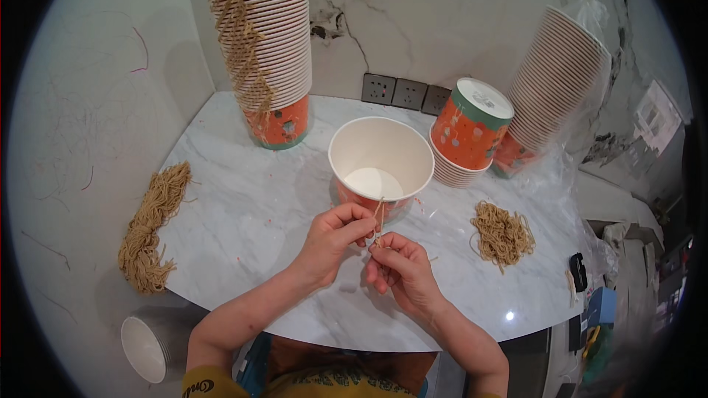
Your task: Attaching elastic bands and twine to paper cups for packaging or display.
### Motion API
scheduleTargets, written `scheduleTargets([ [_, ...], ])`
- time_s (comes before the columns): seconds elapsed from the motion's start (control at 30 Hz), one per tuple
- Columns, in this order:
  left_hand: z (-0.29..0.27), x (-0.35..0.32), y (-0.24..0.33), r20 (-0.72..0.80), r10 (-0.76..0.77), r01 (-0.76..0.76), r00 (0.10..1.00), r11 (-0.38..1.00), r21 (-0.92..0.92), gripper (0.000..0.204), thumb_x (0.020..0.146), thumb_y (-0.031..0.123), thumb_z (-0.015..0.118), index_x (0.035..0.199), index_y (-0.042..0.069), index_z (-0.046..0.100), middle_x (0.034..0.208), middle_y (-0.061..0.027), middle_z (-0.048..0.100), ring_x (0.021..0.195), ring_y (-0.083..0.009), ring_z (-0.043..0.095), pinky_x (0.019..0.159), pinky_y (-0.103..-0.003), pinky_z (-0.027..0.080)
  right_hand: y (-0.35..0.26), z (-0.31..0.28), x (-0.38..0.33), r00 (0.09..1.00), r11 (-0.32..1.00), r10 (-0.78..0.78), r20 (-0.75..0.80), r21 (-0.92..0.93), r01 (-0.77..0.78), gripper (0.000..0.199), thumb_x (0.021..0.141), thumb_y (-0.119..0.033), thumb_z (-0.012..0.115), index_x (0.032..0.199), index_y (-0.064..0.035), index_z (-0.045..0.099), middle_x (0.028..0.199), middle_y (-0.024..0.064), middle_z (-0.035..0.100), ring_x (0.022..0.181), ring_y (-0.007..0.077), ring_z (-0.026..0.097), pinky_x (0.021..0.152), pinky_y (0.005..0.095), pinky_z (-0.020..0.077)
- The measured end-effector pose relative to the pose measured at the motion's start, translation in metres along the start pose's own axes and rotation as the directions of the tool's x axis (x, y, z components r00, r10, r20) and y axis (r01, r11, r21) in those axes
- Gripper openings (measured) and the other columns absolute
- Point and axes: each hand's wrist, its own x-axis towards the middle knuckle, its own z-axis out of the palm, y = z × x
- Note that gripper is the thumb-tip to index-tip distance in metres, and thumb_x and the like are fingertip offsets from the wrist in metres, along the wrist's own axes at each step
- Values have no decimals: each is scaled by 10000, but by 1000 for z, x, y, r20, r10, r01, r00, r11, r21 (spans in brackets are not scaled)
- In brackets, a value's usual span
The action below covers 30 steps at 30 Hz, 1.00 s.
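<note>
Left hand (332, 242) and right hand (405, 269) pinch tan cord (381, 214) — paper tub (380, 141) just beyond, toward the desk's (258, 199) back edge.

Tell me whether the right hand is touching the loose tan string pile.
Apart. The head view shows a strip of marbled tabletop between the right hand and the loose tan string pile.

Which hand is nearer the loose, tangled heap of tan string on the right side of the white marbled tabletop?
Right. The right hand is left of the heap, apart from it; the left hand is farther left, beyond the right hand.
</note>
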Motion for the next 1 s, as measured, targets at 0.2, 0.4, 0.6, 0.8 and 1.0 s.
scheduleTargets([
  [0.2,3,-1,3,38,13,-14,999,1000,8,89,991,120,640,962,44,675,888,-38,699,783,-98,606,750,-257,479,1,-1,1,1000,999,-15,-15,-51,14,105,997,-152,637,1010,-49,622,743,91,700,526,112,597,495,214,438],
  [0.4,2,-1,0,35,11,-12,999,999,40,98,1006,134,636,995,40,665,884,-46,698,783,-99,611,744,-262,486,5,3,0,996,990,-85,-12,-111,83,83,985,-117,658,987,-44,618,763,82,703,566,101,607,516,233,451],
  [0.6,0,-2,-2,44,43,-45,998,998,50,104,1005,132,639,1034,35,661,887,-49,697,799,-100,618,748,-259,490,9,2,-1,990,971,-137,-16,-199,131,83,975,-92,677,982,-31,622,807,75,705,622,94,616,579,235,487],
  [0.8,-1,-3,-6,52,62,-63,997,997,33,112,998,138,649,1034,33,661,893,-40,691,812,-96,617,758,-254,489,9,3,-2,991,965,-133,18,-224,134,76,978,-74,675,977,-21,622,820,76,703,646,90,613,605,232,499],
  [1.0,0,-1,-9,43,90,-91,995,995,37,94,997,116,639,1012,25,656,864,-28,683,784,-78,589,734,-245,476,8,6,-5,992,949,-126,10,-291,124,98,971,-88,669,998,-14,610,814,20,653,677,50,570,606,209,456],
])
